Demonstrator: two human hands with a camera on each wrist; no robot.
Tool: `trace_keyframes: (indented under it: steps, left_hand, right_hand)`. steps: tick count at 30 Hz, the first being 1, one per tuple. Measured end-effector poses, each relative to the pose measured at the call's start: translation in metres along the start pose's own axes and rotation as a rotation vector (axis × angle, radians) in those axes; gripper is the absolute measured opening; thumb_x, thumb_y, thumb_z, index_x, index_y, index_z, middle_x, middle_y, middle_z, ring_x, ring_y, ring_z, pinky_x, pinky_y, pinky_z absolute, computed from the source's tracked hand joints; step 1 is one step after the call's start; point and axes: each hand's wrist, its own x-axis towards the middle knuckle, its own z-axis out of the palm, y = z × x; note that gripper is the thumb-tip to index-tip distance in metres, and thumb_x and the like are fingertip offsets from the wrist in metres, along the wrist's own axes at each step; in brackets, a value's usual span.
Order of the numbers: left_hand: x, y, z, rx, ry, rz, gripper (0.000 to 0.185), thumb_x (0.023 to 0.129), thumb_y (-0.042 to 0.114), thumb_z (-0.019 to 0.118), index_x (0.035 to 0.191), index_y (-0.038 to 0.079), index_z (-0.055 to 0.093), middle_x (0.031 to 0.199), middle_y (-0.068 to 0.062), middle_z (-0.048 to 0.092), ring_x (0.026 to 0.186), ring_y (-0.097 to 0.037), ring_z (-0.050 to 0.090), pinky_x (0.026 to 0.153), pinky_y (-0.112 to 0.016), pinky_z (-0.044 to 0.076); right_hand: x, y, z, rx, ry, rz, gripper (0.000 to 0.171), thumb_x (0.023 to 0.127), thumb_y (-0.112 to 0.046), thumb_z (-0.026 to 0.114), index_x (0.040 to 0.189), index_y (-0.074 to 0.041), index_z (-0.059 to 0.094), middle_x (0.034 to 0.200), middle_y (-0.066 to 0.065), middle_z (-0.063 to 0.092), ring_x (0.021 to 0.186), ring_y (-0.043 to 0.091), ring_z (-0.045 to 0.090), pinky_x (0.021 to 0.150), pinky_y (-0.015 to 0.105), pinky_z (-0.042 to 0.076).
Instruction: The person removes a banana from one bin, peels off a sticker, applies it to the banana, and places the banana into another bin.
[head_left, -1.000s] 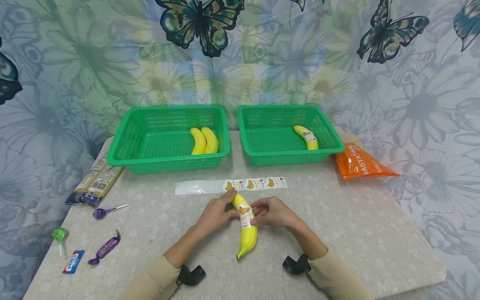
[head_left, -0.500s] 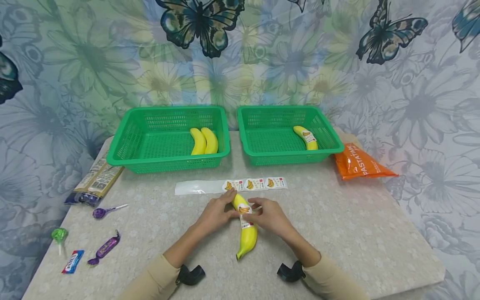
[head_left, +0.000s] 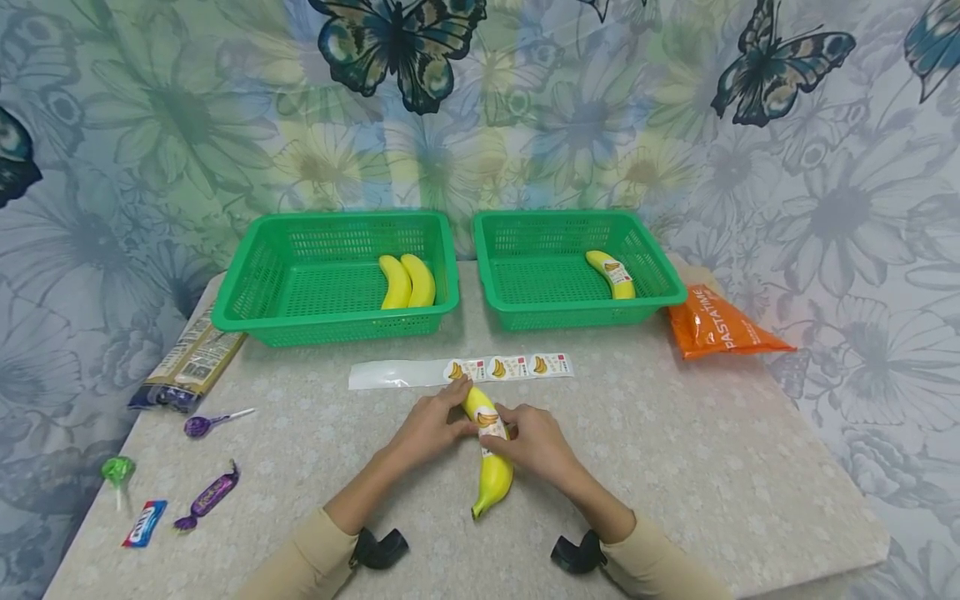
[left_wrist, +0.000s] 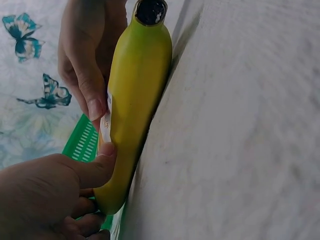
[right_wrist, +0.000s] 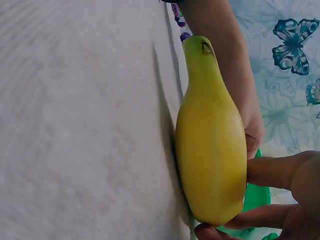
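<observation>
A yellow banana (head_left: 495, 483) lies on the table in the head view, its stem end towards me. A white label (head_left: 491, 422) printed with bananas is on its upper side. With thumb and fingers my left hand (head_left: 431, 428) grips the banana's far end. My right hand (head_left: 536, 440) holds it about the middle, thumb on the label and fingers along the right side. In the left wrist view the left thumb (left_wrist: 100, 167) presses beside the label's edge. The right wrist view shows the right fingers (right_wrist: 267, 216) at the banana's far end; there the label is hidden.
Behind lies a label strip (head_left: 461, 371). Two plain bananas sit in the left green basket (head_left: 337, 325), one labelled banana in the right basket (head_left: 577, 315). An orange bag (head_left: 723, 325) lies right; a gold packet (head_left: 191, 362), lollipops and wrapped sweets (head_left: 210, 497) lie left.
My right hand has shifted along the label; its thumb first moved up over the label, then down a little. The left hand and the banana have stayed in place.
</observation>
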Motion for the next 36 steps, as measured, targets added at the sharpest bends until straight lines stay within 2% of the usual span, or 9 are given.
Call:
trace_keyframes:
  steps: [4,8,12,17,21,24,29,36]
  left_hand:
    - [0.001,0.0,-0.005,-0.006,-0.006,0.015,0.069,0.086,0.021,0.073,0.145,0.002,0.044,0.153,-0.016,0.039,0.141,-0.033,0.04,0.115,-0.048,0.035]
    - [0.006,0.0,-0.014,-0.022,0.013,0.044,0.063,0.09,0.013,0.069,0.145,0.0,0.043,0.152,-0.018,0.04,0.141,-0.032,0.039,0.115,-0.047,0.035]
    - [0.015,0.003,-0.023,-0.039,0.02,0.045,0.066,0.093,0.023,0.066,0.147,-0.001,0.038,0.153,-0.017,0.038,0.137,-0.032,0.044,0.114,-0.045,0.037]
    - [0.033,0.008,-0.031,-0.081,0.008,-0.007,0.077,0.092,0.035,0.066,0.151,0.001,0.031,0.155,-0.016,0.034,0.135,-0.033,0.047,0.112,-0.047,0.04]
    - [0.05,0.013,-0.034,-0.092,-0.005,-0.042,0.088,0.09,0.045,0.065,0.154,0.004,0.022,0.159,-0.014,0.027,0.142,-0.034,0.037,0.114,-0.049,0.036]
    - [0.064,0.018,-0.035,-0.108,-0.01,-0.061,0.093,0.09,0.049,0.064,0.156,0.008,0.015,0.163,-0.01,0.018,0.146,-0.034,0.028,0.118,-0.049,0.03]
    - [0.087,0.028,-0.036,-0.116,0.018,-0.047,0.096,0.09,0.049,0.065,0.157,0.01,0.01,0.165,-0.008,0.009,0.15,-0.032,0.018,0.121,-0.051,0.022]
    - [0.115,0.042,-0.036,-0.096,0.021,-0.049,0.104,0.088,0.057,0.062,0.157,0.009,0.003,0.166,-0.008,0.0,0.153,-0.028,0.007,0.122,-0.052,0.018]
  right_hand:
    - [0.0,0.0,0.0,0.021,-0.009,0.009,0.06,0.082,-0.035,0.076,0.128,-0.001,0.062,0.063,-0.004,0.05,0.054,0.008,0.037,0.045,0.019,0.031]
    - [0.001,0.002,0.0,0.041,-0.007,0.017,0.059,0.081,-0.036,0.077,0.128,-0.002,0.063,0.065,-0.004,0.056,0.056,0.008,0.042,0.046,0.02,0.033]
    - [0.001,0.003,0.001,0.048,-0.003,0.028,0.06,0.08,-0.037,0.077,0.128,-0.003,0.064,0.066,-0.005,0.059,0.057,0.008,0.044,0.047,0.02,0.035]
    - [0.002,0.003,0.001,0.046,0.007,0.019,0.055,0.08,-0.035,0.077,0.123,-0.002,0.067,0.06,-0.008,0.048,0.053,0.007,0.038,0.046,0.02,0.029]
    - [0.002,0.003,0.002,0.056,0.017,0.006,0.048,0.079,-0.033,0.078,0.115,-0.001,0.072,0.059,-0.008,0.042,0.052,0.007,0.035,0.046,0.019,0.026]
    - [0.001,0.004,0.003,0.057,0.019,0.007,0.05,0.079,-0.033,0.078,0.115,0.001,0.071,0.059,-0.008,0.04,0.052,0.007,0.032,0.046,0.019,0.025]
    - [-0.001,0.004,0.004,0.022,0.026,0.0,0.055,0.081,-0.035,0.076,0.12,0.003,0.067,0.06,-0.007,0.039,0.053,0.008,0.032,0.047,0.02,0.026]
    - [-0.002,0.005,0.003,-0.007,0.02,-0.032,0.056,0.083,-0.034,0.073,0.123,0.005,0.064,0.063,-0.003,0.044,0.056,0.01,0.036,0.049,0.021,0.029]
